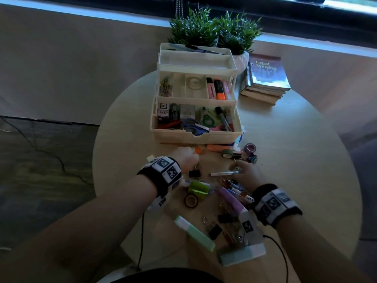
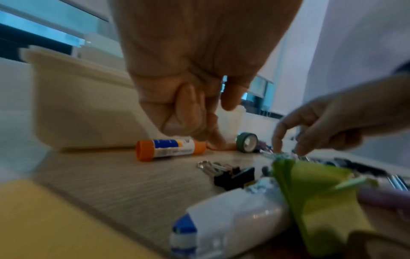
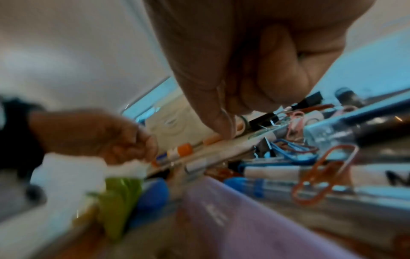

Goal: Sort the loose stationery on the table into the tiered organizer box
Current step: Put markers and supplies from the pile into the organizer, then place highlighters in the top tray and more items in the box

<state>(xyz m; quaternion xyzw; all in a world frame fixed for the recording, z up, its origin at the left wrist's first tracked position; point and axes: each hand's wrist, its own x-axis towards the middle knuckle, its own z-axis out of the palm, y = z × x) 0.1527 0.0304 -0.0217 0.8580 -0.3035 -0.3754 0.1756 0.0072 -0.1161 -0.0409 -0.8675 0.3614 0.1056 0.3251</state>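
Nearby, two hands — left hand clenched holding nothing, right hand pinching one paper clip.

The cream organizer stands open at the table's far edge, three tiers stepped back; highlighters lie in the middle tier, scissors and markers in the bottom. A glue stick, orange-capped, lies on its side just before the box. Binder clips, pens, paper clips and tape rolls are strewn toward the near edge.
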